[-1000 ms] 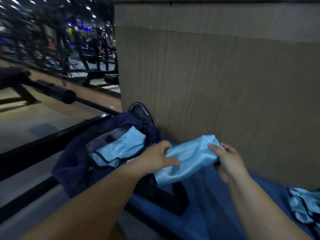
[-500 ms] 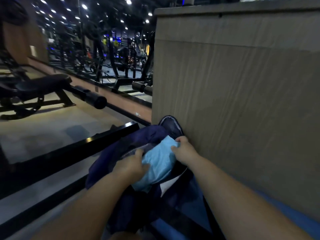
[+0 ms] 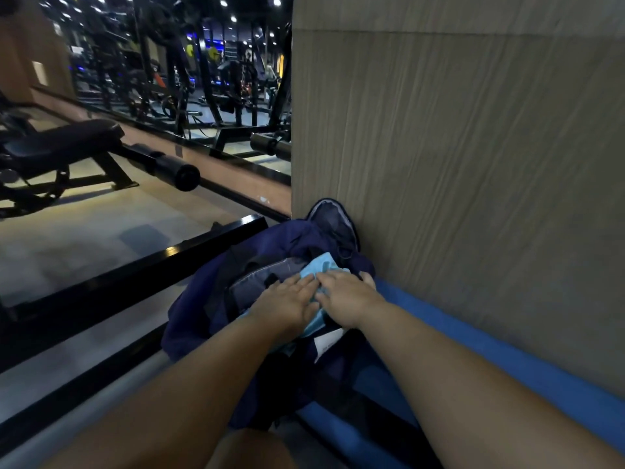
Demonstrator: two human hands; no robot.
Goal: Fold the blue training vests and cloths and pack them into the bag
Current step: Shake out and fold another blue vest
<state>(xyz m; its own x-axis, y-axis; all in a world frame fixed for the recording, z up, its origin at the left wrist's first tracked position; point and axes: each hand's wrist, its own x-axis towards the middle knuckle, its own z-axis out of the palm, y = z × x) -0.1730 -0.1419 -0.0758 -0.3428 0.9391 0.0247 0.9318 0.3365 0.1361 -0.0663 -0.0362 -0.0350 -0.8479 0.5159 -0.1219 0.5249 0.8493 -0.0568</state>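
Compaction: pressing blue cloth [image 3: 322,265] into open bag [image 3: 203,299] beside right wall [image 3: 473,164]; left hand [image 3: 287,301], right hand [image 3: 348,296] flat, fingers straight, likely making room.

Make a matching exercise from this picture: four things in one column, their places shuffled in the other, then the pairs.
1 light blue cloth
2 navy bag
3 blue mat
4 weight bench

A on the floor, far left
B pressed under the left hand and right hand
C along the foot of the wall
D open, at the wall's corner

Pairs: 1-B, 2-D, 3-C, 4-A
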